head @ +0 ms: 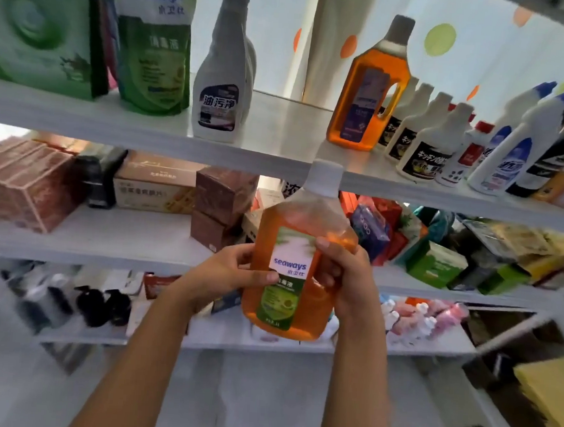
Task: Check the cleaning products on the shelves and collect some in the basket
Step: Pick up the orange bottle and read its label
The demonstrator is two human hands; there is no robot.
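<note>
I hold an orange Seaways disinfectant bottle (296, 250) with a white cap and a green label upright in front of the shelves. My left hand (227, 274) grips its left side, thumb across the label. My right hand (346, 276) curls round its right side. A second orange bottle (369, 86) with a grey cap stands on the top shelf (278, 137). No basket is in view.
The top shelf also carries green Seaways pouches (155, 47), a white spray bottle (220, 87) and a row of white bottles (443, 137) at right. The middle shelf (107, 239) holds brown boxes (28, 181) and coloured packets. Dark and pink bottles stand on the lower shelf.
</note>
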